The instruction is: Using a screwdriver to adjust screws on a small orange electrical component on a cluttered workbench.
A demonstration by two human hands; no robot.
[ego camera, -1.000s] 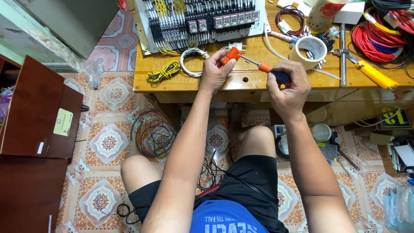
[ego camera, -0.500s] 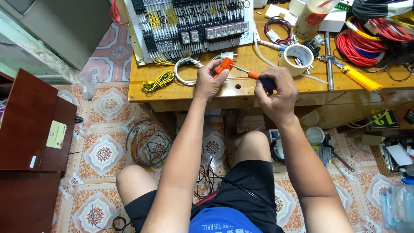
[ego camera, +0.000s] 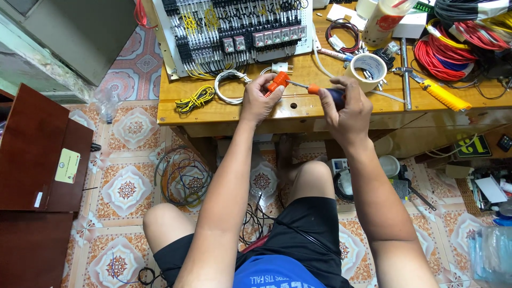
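Observation:
My left hand [ego camera: 260, 100] grips a small orange plug-like part [ego camera: 277, 82] over the front of the wooden workbench [ego camera: 224, 109]. My right hand [ego camera: 348, 109] holds a screwdriver [ego camera: 320, 92] with an orange and dark handle; its metal shaft points left into the orange part. Both forearms reach up from my lap. A white cable coil [ego camera: 228, 85] lies just left of my left hand.
A white panel [ego camera: 234, 34] of wired terminal blocks lies at the back of the bench. A yellow wire bundle [ego camera: 194, 100], tape roll [ego camera: 367, 69], yellow-handled tool [ego camera: 440, 94] and red wire coils [ego camera: 453, 50] lie around. Dark wooden cabinet [ego camera: 37, 176] stands left; loose wires [ego camera: 181, 178] on the tiled floor.
The view has shifted, so bench and hands sit slightly lower and left in the picture. Both hands keep their hold on the orange part and screwdriver.

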